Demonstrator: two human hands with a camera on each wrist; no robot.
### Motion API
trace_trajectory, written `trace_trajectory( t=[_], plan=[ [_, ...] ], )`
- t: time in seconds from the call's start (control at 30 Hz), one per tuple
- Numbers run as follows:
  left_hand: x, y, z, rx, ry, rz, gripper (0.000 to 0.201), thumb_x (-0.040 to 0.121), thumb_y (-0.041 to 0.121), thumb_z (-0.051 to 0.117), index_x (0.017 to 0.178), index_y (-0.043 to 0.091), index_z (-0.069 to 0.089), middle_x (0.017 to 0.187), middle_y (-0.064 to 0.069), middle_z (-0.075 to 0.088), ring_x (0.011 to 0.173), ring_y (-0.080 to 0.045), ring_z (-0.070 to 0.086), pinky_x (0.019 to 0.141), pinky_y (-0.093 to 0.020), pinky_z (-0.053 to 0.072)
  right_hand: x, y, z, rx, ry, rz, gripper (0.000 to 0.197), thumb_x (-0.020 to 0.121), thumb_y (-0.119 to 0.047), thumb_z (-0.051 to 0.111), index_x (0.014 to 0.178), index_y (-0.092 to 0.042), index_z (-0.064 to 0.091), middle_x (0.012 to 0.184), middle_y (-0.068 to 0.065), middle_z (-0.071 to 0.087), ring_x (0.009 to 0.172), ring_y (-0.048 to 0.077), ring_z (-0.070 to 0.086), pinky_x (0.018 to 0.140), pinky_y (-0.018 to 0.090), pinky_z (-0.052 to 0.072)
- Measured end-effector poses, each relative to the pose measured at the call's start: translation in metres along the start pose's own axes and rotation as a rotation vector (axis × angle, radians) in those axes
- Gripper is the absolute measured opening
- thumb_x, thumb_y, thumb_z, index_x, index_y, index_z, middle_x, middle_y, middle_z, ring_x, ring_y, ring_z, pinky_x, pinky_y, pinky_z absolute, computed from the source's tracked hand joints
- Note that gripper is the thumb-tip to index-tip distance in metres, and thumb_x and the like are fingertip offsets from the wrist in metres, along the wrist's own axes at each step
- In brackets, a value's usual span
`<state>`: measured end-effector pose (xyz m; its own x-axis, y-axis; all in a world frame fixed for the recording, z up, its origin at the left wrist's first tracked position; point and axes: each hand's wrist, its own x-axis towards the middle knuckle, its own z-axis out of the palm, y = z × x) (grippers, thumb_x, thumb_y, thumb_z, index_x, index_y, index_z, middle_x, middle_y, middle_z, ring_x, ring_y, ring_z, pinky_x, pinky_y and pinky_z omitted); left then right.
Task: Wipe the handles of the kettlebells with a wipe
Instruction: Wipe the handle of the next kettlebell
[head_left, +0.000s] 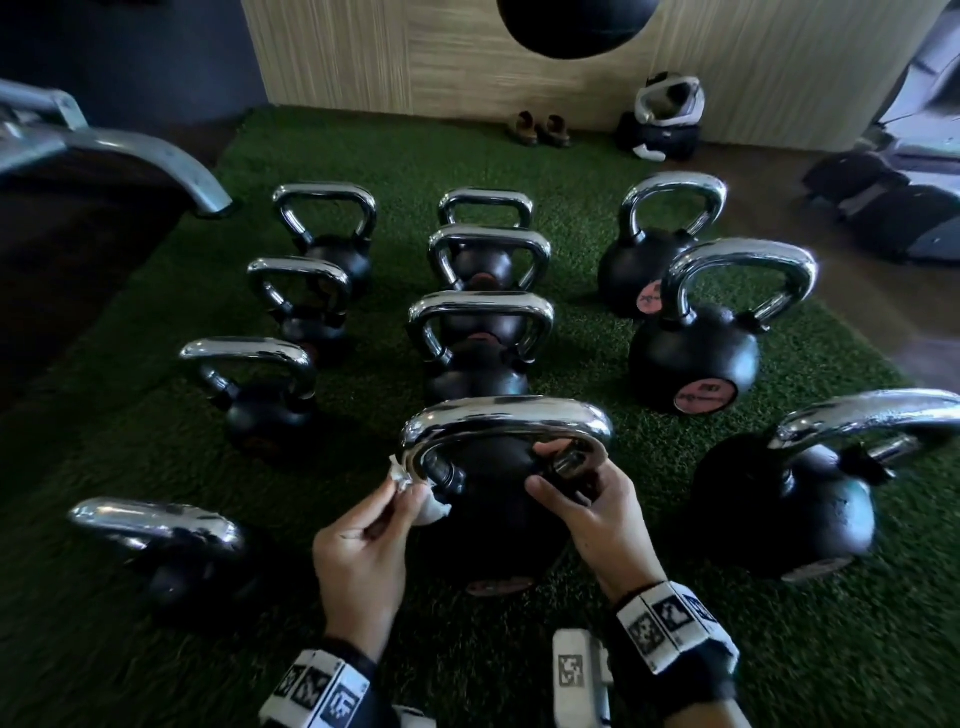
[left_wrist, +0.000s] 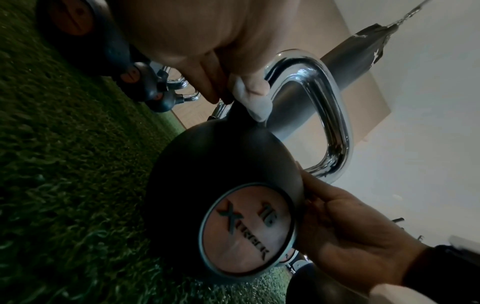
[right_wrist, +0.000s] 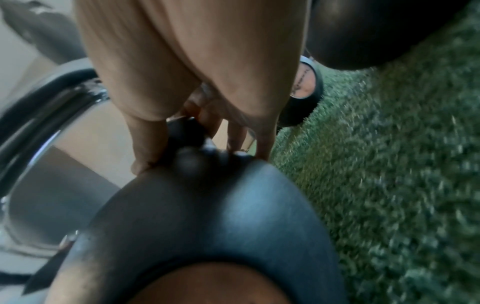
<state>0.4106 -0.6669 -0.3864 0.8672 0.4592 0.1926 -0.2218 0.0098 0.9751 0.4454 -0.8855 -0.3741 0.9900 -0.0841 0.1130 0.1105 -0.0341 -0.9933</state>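
Green artificial turf (head_left: 156, 441) is carrying rows of black kettlebells with chrome handles, a wood-panelled wall (head_left: 415, 52) standing behind them and a pair of shoes (head_left: 540, 129) sitting at its foot. Nearest the person, the 16-marked kettlebell (head_left: 493, 514) is sitting in the middle row. Left hand (head_left: 358, 561) is pinching a crumpled white wipe (head_left: 421, 501) between thumb and fingers, pressing it against the left foot of the chrome handle (head_left: 506, 423) where it joins the ball. Right hand (head_left: 597, 514) is curling its fingers round the handle's right foot, thumb lying on the black ball. Black punching bag (left_wrist: 345, 67) is hanging beyond, visible through the handle loop.
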Motion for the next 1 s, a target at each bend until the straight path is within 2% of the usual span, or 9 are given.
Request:
trace_trajectory(
  t=[0.13, 0.2, 0.3, 0.43, 0.57, 0.67, 0.77, 0.87, 1.0],
  plan=[
    [0.01, 0.005, 0.004, 0.096, -0.034, 0.061, 0.019, 0.082, 0.004, 0.079, 0.101, 0.006, 0.077, 0.083, 0.019, 0.078, 0.086, 0.007, 0.073, 0.08, -0.005, 0.051, -0.015, -0.005, -0.006, -0.169, 0.056, -0.002, 0.035, 0.076, -0.018, 0.09, 0.106, -0.027, 0.075, 0.104, -0.004, 0.078, 0.101, 0.01, 0.073, 0.09, 0.034, 0.058],
    [0.023, 0.006, 0.01, 0.116, -0.036, 0.082, 0.031, 0.079, 0.001, 0.082, 0.109, 0.002, 0.073, 0.083, 0.018, 0.075, 0.082, 0.012, 0.071, 0.076, -0.005, 0.052, -0.031, -0.007, -0.01, -0.285, 0.1, 0.004, 0.034, 0.072, -0.025, 0.092, 0.101, -0.031, 0.075, 0.096, -0.012, 0.078, 0.092, 0.003, 0.072, 0.083, 0.03, 0.058],
    [0.047, 0.004, 0.024, 0.195, -0.078, 0.094, 0.035, 0.076, 0.015, 0.087, 0.108, 0.003, 0.077, 0.092, 0.009, 0.075, 0.084, 0.014, 0.07, 0.078, -0.005, 0.051, -0.061, -0.008, -0.016, -0.455, 0.141, -0.029, 0.029, 0.068, -0.025, 0.095, 0.087, -0.032, 0.074, 0.089, -0.022, 0.076, 0.085, -0.005, 0.07, 0.078, 0.021, 0.055],
    [0.068, -0.001, 0.046, 0.258, -0.188, 0.101, 0.031, 0.078, 0.013, 0.088, 0.106, 0.004, 0.079, 0.098, 0.006, 0.076, 0.089, 0.011, 0.071, 0.083, -0.011, 0.056, -0.083, -0.002, -0.019, -0.648, 0.092, -0.159, 0.041, 0.074, -0.009, 0.079, 0.107, -0.033, 0.079, 0.128, -0.019, 0.07, 0.122, -0.003, 0.062, 0.101, 0.021, 0.051],
    [0.073, -0.003, 0.059, 0.235, -0.244, 0.047, 0.029, 0.078, 0.011, 0.089, 0.105, 0.005, 0.08, 0.1, -0.002, 0.08, 0.091, 0.003, 0.074, 0.085, -0.016, 0.058, -0.056, -0.009, -0.03, -0.593, 0.063, -0.257, 0.036, 0.073, -0.016, 0.056, 0.097, -0.031, 0.08, 0.113, -0.015, 0.076, 0.111, 0.002, 0.069, 0.094, 0.024, 0.055],
    [0.071, -0.004, 0.053, 0.205, -0.264, -0.04, 0.022, 0.083, 0.01, 0.085, 0.104, 0.013, 0.081, 0.103, -0.001, 0.08, 0.098, -0.003, 0.074, 0.091, -0.019, 0.056, -0.01, -0.009, -0.028, -0.546, -0.019, -0.321, 0.033, 0.083, -0.011, 0.071, 0.11, -0.029, 0.073, 0.115, -0.012, 0.07, 0.113, 0.009, 0.066, 0.093, 0.03, 0.054],
    [0.064, 0.0, 0.045, 0.351, -0.276, 0.134, 0.022, 0.084, 0.013, 0.085, 0.106, 0.01, 0.081, 0.105, 0.004, 0.078, 0.097, 0.012, 0.069, 0.09, -0.01, 0.053, 0.029, -0.002, -0.007, -0.45, -0.194, -0.091, 0.055, 0.083, -0.035, 0.083, 0.134, -0.034, 0.062, 0.137, -0.009, 0.062, 0.132, 0.011, 0.056, 0.109, 0.04, 0.048],
    [0.064, 0.006, 0.048, 0.42, -0.259, 0.22, 0.021, 0.082, 0.015, 0.086, 0.102, 0.008, 0.082, 0.101, 0.001, 0.079, 0.089, 0.023, 0.064, 0.083, -0.003, 0.05, 0.038, 0.004, 0.006, -0.44, -0.23, 0.082, 0.047, 0.077, -0.063, 0.077, 0.118, -0.042, 0.067, 0.119, -0.011, 0.072, 0.112, 0.011, 0.068, 0.1, 0.046, 0.054],
    [0.065, 0.027, 0.059, 0.428, -0.192, 0.283, 0.018, 0.088, 0.025, 0.083, 0.1, 0.012, 0.083, 0.094, 0.001, 0.081, 0.085, 0.011, 0.068, 0.071, -0.013, 0.055, 0.035, 0.008, 0.006, -0.41, -0.213, 0.076, 0.028, 0.084, -0.045, 0.074, 0.111, -0.05, 0.066, 0.116, -0.014, 0.072, 0.108, 0.012, 0.069, 0.096, 0.049, 0.054]
  ],
)
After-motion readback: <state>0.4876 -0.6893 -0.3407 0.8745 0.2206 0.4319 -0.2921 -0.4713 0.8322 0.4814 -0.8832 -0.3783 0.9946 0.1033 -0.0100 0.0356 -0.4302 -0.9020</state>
